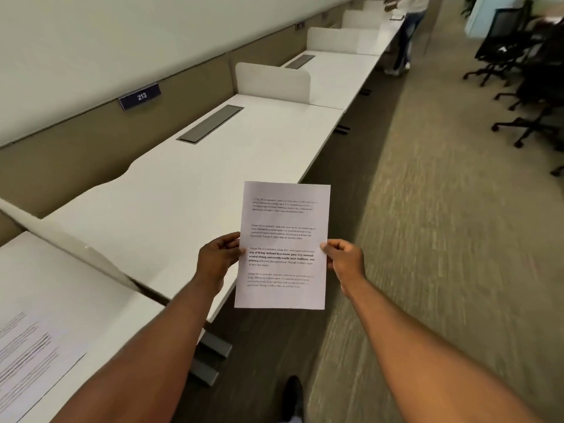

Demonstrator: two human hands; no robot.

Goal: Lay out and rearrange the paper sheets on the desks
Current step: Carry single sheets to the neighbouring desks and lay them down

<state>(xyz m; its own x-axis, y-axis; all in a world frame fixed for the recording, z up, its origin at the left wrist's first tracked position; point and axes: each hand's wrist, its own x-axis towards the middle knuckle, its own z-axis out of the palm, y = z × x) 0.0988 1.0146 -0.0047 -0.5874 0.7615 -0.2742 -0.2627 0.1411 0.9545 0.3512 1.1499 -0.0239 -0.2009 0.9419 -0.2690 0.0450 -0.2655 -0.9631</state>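
A white paper sheet [282,236] with several printed paragraphs is held in the air over the front edge of the white desk [171,190] marked 213. My left hand [217,258] pinches the sheet's left edge and my right hand [344,258] pinches its right edge. Another printed sheet [33,358] lies flat on the nearer desk [100,303] at the bottom left, partly cut off by the frame.
Low white dividers [273,82] separate a long row of desks along the left wall, each with a grey cable hatch [210,123]. A person [406,35] stands far down the row. Black office chairs [525,71] stand at the right across the carpeted aisle [427,224].
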